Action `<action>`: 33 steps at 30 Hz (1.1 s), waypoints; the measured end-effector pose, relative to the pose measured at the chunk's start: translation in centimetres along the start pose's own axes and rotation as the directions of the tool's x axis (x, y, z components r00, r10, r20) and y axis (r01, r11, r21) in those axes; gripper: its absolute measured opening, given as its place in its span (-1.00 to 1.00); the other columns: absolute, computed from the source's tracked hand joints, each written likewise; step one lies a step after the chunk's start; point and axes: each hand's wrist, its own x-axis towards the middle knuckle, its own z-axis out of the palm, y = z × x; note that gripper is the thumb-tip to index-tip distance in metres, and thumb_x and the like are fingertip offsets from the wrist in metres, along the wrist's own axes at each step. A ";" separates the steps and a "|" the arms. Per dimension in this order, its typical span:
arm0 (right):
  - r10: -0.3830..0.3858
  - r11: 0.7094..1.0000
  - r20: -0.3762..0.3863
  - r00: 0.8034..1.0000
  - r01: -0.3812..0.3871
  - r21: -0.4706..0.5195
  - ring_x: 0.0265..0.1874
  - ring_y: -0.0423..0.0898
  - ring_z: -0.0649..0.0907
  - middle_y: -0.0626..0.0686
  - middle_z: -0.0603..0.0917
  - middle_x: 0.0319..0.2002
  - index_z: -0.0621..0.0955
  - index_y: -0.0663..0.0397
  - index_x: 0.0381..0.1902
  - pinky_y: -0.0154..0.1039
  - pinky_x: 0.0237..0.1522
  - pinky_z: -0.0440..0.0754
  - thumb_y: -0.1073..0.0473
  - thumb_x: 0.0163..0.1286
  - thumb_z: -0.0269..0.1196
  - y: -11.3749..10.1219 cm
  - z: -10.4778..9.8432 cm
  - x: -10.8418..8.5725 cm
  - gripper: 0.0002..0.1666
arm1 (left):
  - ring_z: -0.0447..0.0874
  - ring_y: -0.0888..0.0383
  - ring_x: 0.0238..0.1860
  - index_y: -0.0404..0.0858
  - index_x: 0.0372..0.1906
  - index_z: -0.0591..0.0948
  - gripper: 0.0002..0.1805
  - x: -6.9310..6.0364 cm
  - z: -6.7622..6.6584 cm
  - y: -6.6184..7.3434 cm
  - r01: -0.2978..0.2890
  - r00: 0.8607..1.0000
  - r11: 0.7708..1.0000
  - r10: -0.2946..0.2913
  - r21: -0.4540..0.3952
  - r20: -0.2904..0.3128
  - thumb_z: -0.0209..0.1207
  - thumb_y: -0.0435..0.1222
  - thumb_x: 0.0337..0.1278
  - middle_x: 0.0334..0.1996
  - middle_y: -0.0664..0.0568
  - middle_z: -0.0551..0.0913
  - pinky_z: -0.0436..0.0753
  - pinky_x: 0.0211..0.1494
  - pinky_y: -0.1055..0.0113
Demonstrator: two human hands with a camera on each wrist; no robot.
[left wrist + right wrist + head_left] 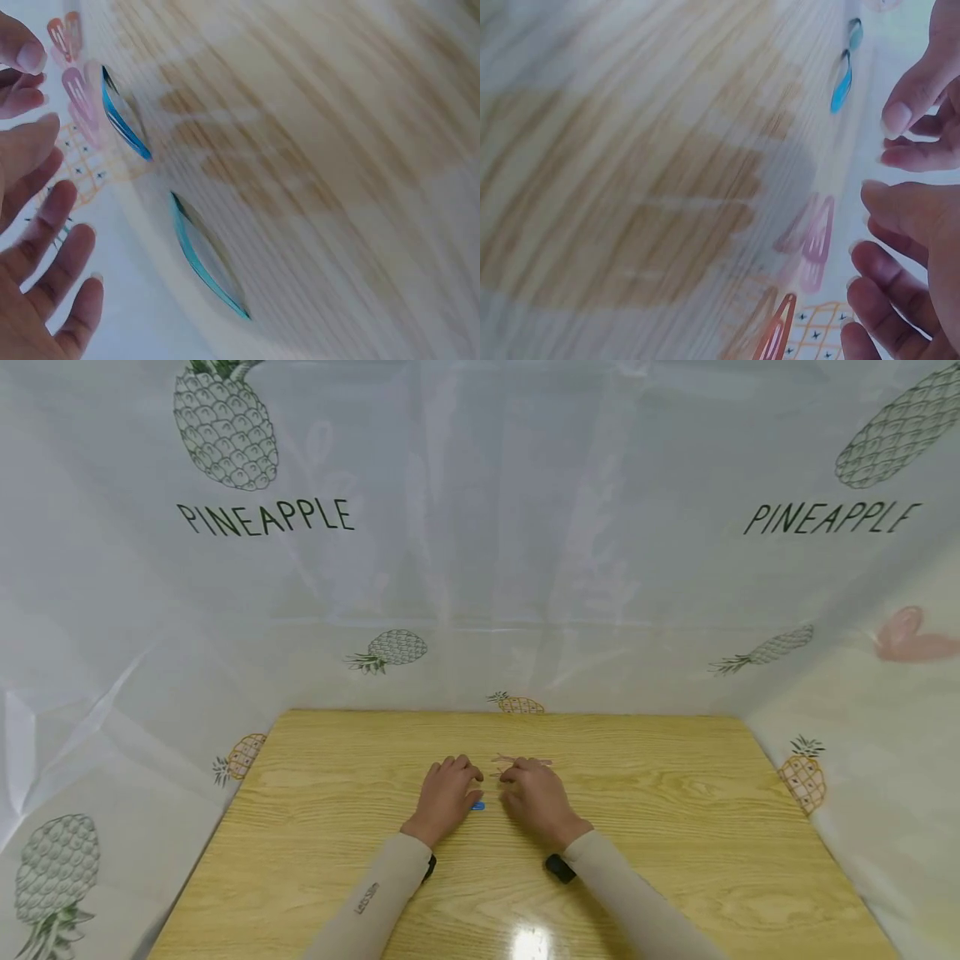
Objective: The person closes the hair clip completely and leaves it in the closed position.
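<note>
Both hands hover over the wooden table with fingers relaxed and slightly bent, holding nothing: the left hand (447, 797), the right hand (542, 800). A blue hair clip (477, 806) lies by the left thumb; the left wrist view shows the blue clip (124, 127) and a teal clip (199, 259) on the wood near the left hand (41, 247). A pink clip (77, 94) and an orange-red clip (60, 37) lie farther off. In the right wrist view, a pink clip (817, 240) and an orange-red clip (776, 334) are beside the right hand (911, 255).
The wooden table (337, 777) is bordered at the back and sides by a white sheet (510, 568) printed with pineapples. A dark wrist device (560, 867) sits at the right wrist, another partly shows at the left. Light glares off the table's near part.
</note>
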 end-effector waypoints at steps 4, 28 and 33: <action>0.027 0.999 -0.027 0.999 -0.027 -0.024 -0.24 0.00 0.72 0.02 0.72 -0.25 0.82 0.10 -0.19 0.04 -0.03 0.74 0.27 0.19 0.61 0.5 -0.2 -0.1 -0.77 | 0.59 0.04 -0.04 -0.12 0.01 0.78 -0.75 0.5 0.2 0.6 0.034 0.999 0.999 -0.034 -0.004 -0.014 0.47 -0.19 0.29 -0.11 0.07 0.65 0.56 0.04 0.08; 0.103 0.987 0.001 0.995 -0.102 -0.123 -0.30 0.00 0.65 0.03 0.67 -0.30 0.81 0.10 -0.24 -0.01 -0.14 0.69 0.18 0.31 0.56 1.1 0.3 1.2 -0.86 | 0.58 -0.02 -0.02 -0.14 0.01 0.78 -0.75 2.8 1.7 2.6 0.170 0.983 0.979 -0.177 0.113 0.057 0.46 -0.17 0.30 -0.06 -0.01 0.64 0.57 0.16 0.00; 0.141 0.980 0.023 0.990 -0.136 -0.146 -0.27 0.01 0.66 0.02 0.67 -0.30 0.81 0.06 -0.30 0.05 -0.04 0.70 0.15 0.36 0.52 0.9 0.4 1.6 -0.89 | 0.58 -0.01 -0.03 -0.13 -0.02 0.79 -0.77 3.1 1.8 2.9 0.172 0.982 0.977 -0.180 0.130 0.057 0.46 -0.17 0.30 -0.08 0.00 0.64 0.58 0.14 0.02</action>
